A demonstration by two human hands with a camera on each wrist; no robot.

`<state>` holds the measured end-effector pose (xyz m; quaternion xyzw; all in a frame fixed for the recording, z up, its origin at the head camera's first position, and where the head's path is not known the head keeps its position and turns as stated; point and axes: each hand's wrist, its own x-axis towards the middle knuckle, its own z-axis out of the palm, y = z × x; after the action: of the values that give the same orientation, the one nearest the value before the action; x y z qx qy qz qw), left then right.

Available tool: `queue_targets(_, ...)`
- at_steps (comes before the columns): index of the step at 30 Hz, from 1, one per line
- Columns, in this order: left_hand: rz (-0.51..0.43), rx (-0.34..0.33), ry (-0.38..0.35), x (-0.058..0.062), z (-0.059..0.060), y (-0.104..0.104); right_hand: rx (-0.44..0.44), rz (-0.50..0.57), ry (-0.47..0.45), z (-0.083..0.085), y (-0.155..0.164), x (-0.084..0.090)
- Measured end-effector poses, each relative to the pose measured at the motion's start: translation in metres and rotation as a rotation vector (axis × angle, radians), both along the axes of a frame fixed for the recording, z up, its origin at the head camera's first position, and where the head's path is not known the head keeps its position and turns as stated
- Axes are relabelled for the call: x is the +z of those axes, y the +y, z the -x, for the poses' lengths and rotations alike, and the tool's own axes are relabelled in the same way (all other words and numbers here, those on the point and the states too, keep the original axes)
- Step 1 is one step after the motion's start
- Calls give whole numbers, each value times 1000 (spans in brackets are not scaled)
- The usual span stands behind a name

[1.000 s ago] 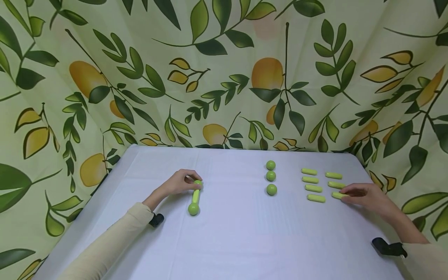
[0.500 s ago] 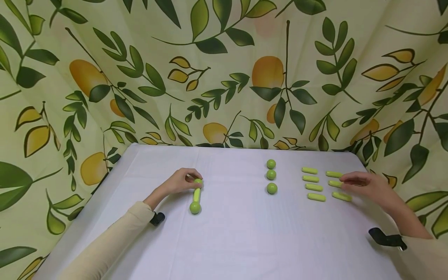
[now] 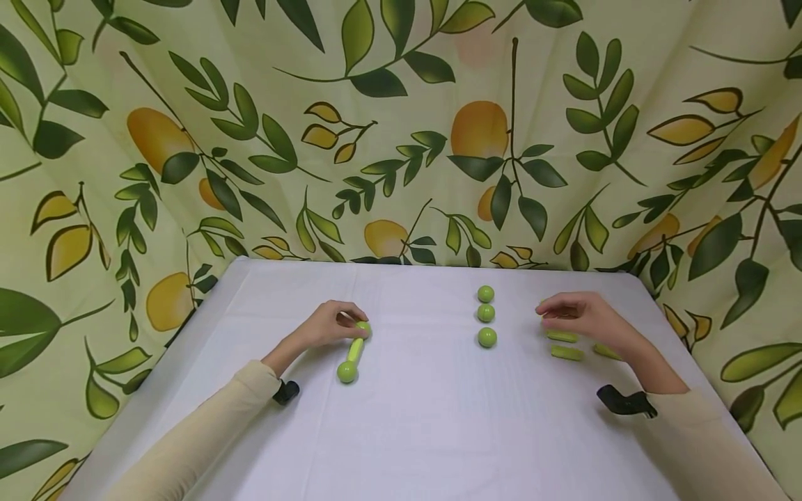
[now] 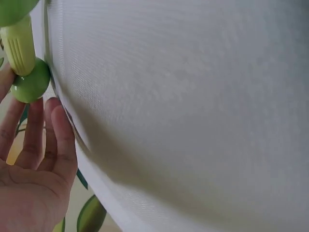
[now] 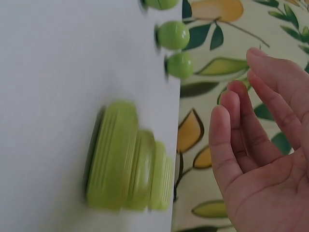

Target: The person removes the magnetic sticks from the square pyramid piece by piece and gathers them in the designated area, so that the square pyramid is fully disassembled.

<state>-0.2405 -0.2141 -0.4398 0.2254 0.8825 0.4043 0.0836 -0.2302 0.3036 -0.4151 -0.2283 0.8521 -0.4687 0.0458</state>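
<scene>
My left hand [image 3: 326, 323] pinches the far green ball [image 3: 363, 329] of a dumbbell-shaped piece on the table. A pale green ribbed rod [image 3: 355, 350] runs from that ball to a nearer green ball [image 3: 347, 371]. In the left wrist view, thumb and fingertips lie around the far ball [image 4: 30, 87], at the rod's end. My right hand [image 3: 579, 316] hovers over the loose pale green rods [image 3: 567, 353] with its fingers loosely bent and nothing between them. It hides several of the rods. The right wrist view shows a row of rods [image 5: 113, 154] beside that hand [image 5: 270, 174].
Three loose green balls [image 3: 486, 337] stand in a line front to back, left of the rods. A white cloth [image 3: 426, 417] covers the table. Behind and at the sides hangs a leaf-and-fruit patterned curtain [image 3: 401, 167]. A black strap [image 3: 626, 401] sits at the right wrist.
My right hand has let go of a near right-hand rod and moved left and back over the rods. The left hand has swung the piece's far end slightly right.
</scene>
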Motion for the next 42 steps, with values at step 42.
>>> queue_targets(42, -45, -151, -83, -1, 0, 26, 310, 123, -80, 37, -157, -8)
